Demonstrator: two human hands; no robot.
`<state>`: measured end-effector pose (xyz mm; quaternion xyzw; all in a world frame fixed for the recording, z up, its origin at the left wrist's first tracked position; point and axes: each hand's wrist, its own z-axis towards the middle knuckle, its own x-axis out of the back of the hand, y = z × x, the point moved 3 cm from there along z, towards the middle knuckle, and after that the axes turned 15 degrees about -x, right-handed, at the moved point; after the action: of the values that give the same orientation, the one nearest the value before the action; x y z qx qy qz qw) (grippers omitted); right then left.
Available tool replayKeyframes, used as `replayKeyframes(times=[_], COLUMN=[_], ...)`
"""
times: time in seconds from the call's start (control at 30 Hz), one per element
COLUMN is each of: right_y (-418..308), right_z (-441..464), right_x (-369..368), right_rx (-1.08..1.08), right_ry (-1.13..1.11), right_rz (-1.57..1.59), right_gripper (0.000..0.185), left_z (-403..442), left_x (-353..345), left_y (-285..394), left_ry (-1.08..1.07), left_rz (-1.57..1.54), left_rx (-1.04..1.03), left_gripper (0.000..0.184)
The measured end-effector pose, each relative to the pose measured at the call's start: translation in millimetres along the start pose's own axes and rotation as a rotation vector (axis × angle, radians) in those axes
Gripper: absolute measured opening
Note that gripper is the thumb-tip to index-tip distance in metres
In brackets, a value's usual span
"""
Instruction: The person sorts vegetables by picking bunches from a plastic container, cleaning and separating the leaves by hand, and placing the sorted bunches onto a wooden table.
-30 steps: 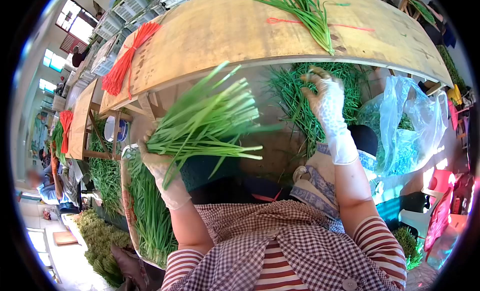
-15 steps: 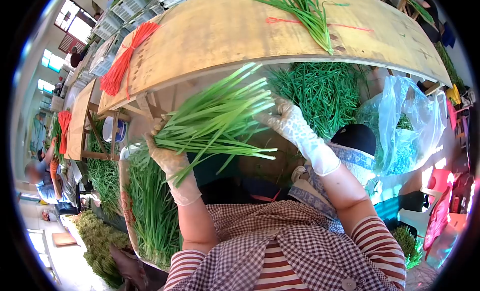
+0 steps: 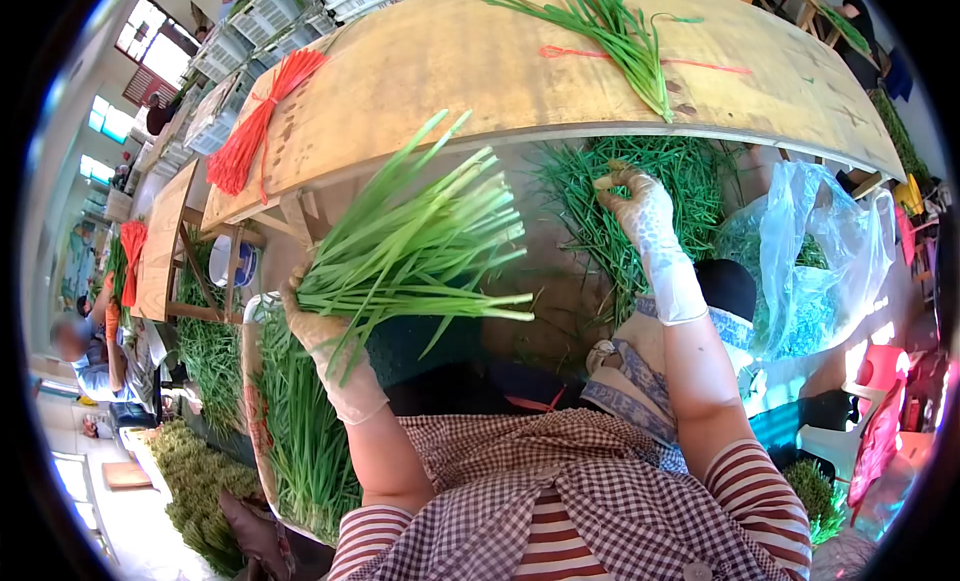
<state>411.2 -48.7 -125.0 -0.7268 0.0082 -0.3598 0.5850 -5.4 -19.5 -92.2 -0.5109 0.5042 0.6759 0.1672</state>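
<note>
My gloved left hand point(image 3: 325, 336) grips a loose bunch of long green stalks point(image 3: 420, 241) by its leafy part, with the pale cut ends fanning to the right. To the right of the bunch and apart from it, my gloved right hand point(image 3: 640, 206) is raised over a heap of green leaves point(image 3: 690, 171) on the floor. Its fingers are curled together; whatever they hold, if anything, is too small to name. On the wooden table point(image 3: 440, 71) a smaller bunch of green stalks point(image 3: 625, 46) lies across a red tie point(image 3: 705, 65).
A bundle of red ties point(image 3: 255, 126) lies at the table's left end. By my left arm stands a basket of green stalks point(image 3: 300, 431). At right are a clear plastic bag point(image 3: 815, 251) and a red chair point(image 3: 885, 371). A co-worker point(image 3: 95, 356) is at far left.
My right hand reached in to the cut ends of the bunch half a second ago and has since pulled back right, over the heap. My left hand has kept its hold and shifted slightly left.
</note>
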Motion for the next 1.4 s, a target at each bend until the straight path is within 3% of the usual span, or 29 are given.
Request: replayKeyframes(times=[0.03, 0.07, 0.13, 0.17, 0.23, 0.27, 0.4, 0.47, 0.53, 0.57, 0.63, 0.7, 0.77, 0.8, 0.9, 0.97, 1.03, 1.1, 1.17, 1.23, 1.3, 1.33, 1.4], right_y=[-0.5, 4.3, -8.8, -18.1, -28.1, -23.5, -14.8, -16.2, -19.5, -19.5, -19.2, -35.8, -41.5, -47.7, -32.7, -27.1, -24.2, -45.4, -62.7, -61.1, -49.8, -39.6, -35.7], right_z=[-1.9, -5.0, -30.4, -46.7, -65.5, -61.4, -41.5, -29.8, -21.3, -22.6, -41.5, -71.1, -91.3, -94.0, -77.8, -57.2, -38.0, -47.6, -64.6, -85.2, -85.5, -83.0, -85.5], right_x=[-8.0, -26.2, -44.2, -50.1, -50.9, -56.3, -27.5, -5.5, 7.4, 12.6, -8.9, -34.2, -54.2, -54.5, -57.2, -38.8, -17.6, -2.1, -13.7, -31.6, -54.4, -65.3, -65.6], right_rx=[0.099, -0.045, -0.039, -0.046, -0.186, -0.131, -0.107, -0.061, -0.022, 0.008, -0.044, -0.097, -0.247, -0.29, -0.087, -0.265, -0.171, 0.49, 0.719, 0.726, 0.597, 0.307, 0.07], right_ry=[-0.049, -0.376, -0.784, -1.075, -1.186, -1.152, -1.01, -0.976, -0.802, -0.643, -0.679, -0.754, -0.933, -0.922, -0.964, -1.071, -0.416, -0.081, -0.096, 0.124, -0.121, -0.279, -0.487], right_rz=[-0.033, 0.242, 0.276, 0.442, 0.619, 0.524, 0.577, 0.92, 0.808, 0.528, 0.154, 0.202, 0.415, 0.496, 0.893, 1.23, 0.627, 0.154, 0.17, -0.246, -0.123, -0.025, 0.097], right_gripper=[0.031, 0.038, 0.053, 0.044, 0.038, 0.031, 0.026, 0.023, 0.026, 0.029, 0.033, 0.033, 0.033, 0.032, 0.023, 0.017, 0.012, 0.012, 0.014, 0.022, 0.03, 0.033, 0.034], left_z=[0.2, -0.7, -2.0, 1.2, 5.7, 7.0, -7.5, -4.6, -3.4, -2.4, 1.9, 7.0, 6.5, 3.0, -3.5, -1.6, -4.9, -5.0, -1.7, -6.1, -8.2, -12.7, -10.5], left_x=[-0.1, 1.8, 2.7, 6.8, 12.3, 14.5, -4.2, -2.3, -4.2, -2.6, 2.6, 8.4, 10.8, 6.4, 0.8, -0.7, -8.1, -12.9, -6.7, -10.1, -13.6, -17.7, -16.7], left_y=[-2.2, -5.5, -14.1, -17.9, -20.4, -20.0, -6.9, 5.2, 13.9, 14.3, 11.3, 2.1, -7.7, -11.5, -6.7, 3.7, 14.8, 11.9, 3.0, -7.0, -16.7, -18.7, -21.2], left_ry=[0.006, 0.013, -0.022, -0.036, -0.062, -0.072, -0.152, -0.179, -0.139, -0.151, -0.182, -0.222, -0.182, -0.157, -0.2, -0.173, -0.094, -0.08, -0.133, -0.242, -0.229, -0.184, -0.195], left_rz=[0.024, 0.05, 0.058, 0.02, -0.056, -0.156, -0.12, -0.052, 0.034, 0.01, -0.037, -0.117, -0.223, -0.196, -0.14, -0.003, 0.106, 0.089, -0.016, -0.15, -0.207, -0.146, -0.145], left_rx=[-0.008, -0.016, -0.043, 0.003, 0.093, 0.171, 0.132, 0.048, -0.03, -0.029, -0.026, 0.035, 0.077, 0.077, 0.082, -0.011, -0.063, -0.075, -0.04, 0.004, 0.044, 0.0, -0.009], left_gripper=[0.035, 0.035, 0.033, 0.033, 0.032, 0.031, 0.031, 0.032, 0.033, 0.033, 0.032, 0.037, 0.04, 0.044, 0.044, 0.041, 0.038, 0.037, 0.036, 0.033, 0.034, 0.032, 0.032])
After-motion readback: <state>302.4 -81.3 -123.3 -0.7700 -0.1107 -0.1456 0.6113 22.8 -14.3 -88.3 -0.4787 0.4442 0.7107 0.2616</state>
